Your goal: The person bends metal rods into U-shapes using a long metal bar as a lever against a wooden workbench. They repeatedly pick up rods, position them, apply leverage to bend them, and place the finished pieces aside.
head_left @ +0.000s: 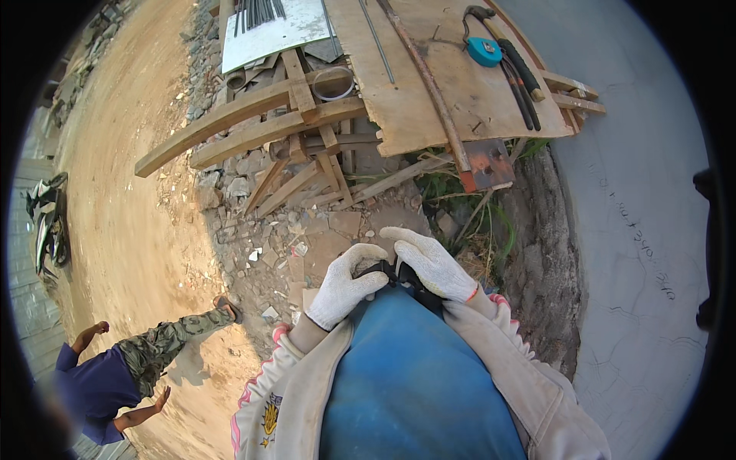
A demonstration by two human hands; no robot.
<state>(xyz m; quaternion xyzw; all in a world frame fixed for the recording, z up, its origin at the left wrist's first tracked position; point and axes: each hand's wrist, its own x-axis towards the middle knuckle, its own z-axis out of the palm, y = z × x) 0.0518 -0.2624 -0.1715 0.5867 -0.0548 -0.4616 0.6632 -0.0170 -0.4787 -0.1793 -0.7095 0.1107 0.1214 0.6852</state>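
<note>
In front of my waist, both white-gloved hands are closed on a dark, strap-like piece (377, 269), seemingly a black strap. My left hand (345, 287) pinches its left end between thumb and fingers. Close beside it, my right hand (435, 264) curls over the right part, which its palm partly hides. Below them hangs the blue shirt (406, 368) under my open light jacket. Farther off, a plywood board (406, 54) bears a teal tape measure (483, 51), a hammer (520, 65), a black-handled gripping tool (520, 96) and a long rusty bar (425, 73).
Timber beams (253, 115) jut left from the bench. A rust-red metal plate (489, 163) sits at its near edge. Rubble (268, 245) covers the ground ahead. A grey wall (621, 230) rises on the right. Another person (115, 376) walks on the dirt road, left; a motorcycle (50, 222) stands beyond.
</note>
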